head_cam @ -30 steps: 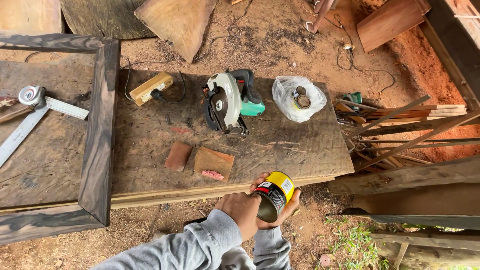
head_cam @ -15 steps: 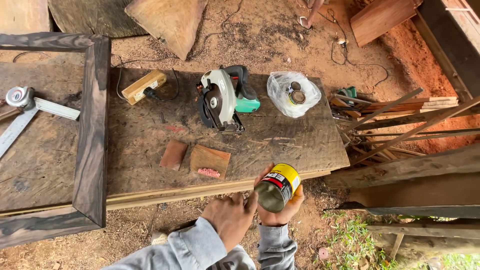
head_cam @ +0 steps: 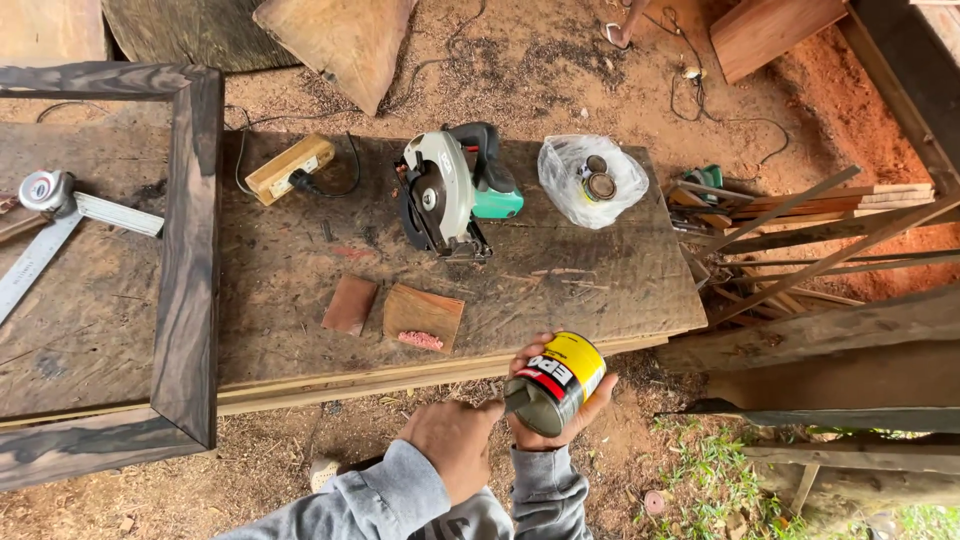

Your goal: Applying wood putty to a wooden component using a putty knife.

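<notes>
Across the rough wooden workbench (head_cam: pixel 300 260) we see a dark frame (head_cam: pixel 190 250), a circular saw (head_cam: pixel 450 190) and a plastic bag (head_cam: pixel 590 180). Below its front edge, our left hand (head_cam: pixel 452 458) curls into a fist touching the tin's lid. Our right hand (head_cam: pixel 560 425) grips the tilted yellow tin (head_cam: pixel 558 382) from below.

A small round can (head_cam: pixel 556 384) with a yellow, black and red label is sitting tilted in mid-air just off the near edge of the wooden workbench (head_cam: pixel 300 270), its dark metal lid end facing the camera and its yellow body angling away toward the boards.
</notes>
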